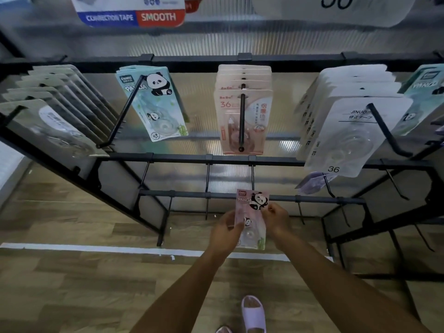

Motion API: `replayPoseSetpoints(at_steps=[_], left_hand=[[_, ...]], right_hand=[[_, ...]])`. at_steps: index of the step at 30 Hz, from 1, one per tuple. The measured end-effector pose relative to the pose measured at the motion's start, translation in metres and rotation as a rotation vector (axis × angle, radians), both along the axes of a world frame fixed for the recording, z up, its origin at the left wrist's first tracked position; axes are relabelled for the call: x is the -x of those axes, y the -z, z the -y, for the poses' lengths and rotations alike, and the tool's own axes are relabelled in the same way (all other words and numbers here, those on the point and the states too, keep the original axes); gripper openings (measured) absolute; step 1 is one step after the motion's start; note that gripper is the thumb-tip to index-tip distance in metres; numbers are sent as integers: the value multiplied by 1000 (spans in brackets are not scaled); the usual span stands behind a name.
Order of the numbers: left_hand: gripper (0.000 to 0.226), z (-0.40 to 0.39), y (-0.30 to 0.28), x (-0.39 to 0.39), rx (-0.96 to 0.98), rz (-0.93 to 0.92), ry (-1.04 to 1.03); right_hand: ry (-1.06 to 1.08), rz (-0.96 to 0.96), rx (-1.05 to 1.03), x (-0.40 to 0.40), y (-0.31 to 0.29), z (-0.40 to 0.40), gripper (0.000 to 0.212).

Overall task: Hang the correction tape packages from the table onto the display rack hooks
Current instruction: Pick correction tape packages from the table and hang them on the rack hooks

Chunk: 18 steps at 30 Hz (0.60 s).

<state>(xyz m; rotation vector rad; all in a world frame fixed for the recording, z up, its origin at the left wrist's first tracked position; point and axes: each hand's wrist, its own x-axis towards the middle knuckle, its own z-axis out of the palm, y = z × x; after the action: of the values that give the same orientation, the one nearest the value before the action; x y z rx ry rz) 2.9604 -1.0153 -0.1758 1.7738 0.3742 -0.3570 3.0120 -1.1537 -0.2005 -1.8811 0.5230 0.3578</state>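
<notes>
Upper rail hooks already stocked; lower rails mostly bare, so you've plenty left. You hold pink package [252, 217] low before lowest rail [187, 193]: left hand [227, 228] pinches left edge, right hand [276, 218] pinches right edge. Long axis upright, header up, face toward you. Not yet hung.

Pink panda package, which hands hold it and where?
Both: left hand grips the pink package at its left edge, right hand its right edge.
</notes>
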Motion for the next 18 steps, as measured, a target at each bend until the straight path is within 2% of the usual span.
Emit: replayPoseSetpoints(at_steps=[11, 15, 18], left_hand=[[37, 13, 8, -4, -63, -23, -34], [29, 11, 13, -9, -87, -48, -9], [43, 8, 12, -16, -175, -36, -11]], right_hand=[[-37, 106, 30, -2, 11, 9, 28], [-71, 85, 30, -12, 12, 11, 17], [-113, 41, 143, -36, 12, 9, 20]])
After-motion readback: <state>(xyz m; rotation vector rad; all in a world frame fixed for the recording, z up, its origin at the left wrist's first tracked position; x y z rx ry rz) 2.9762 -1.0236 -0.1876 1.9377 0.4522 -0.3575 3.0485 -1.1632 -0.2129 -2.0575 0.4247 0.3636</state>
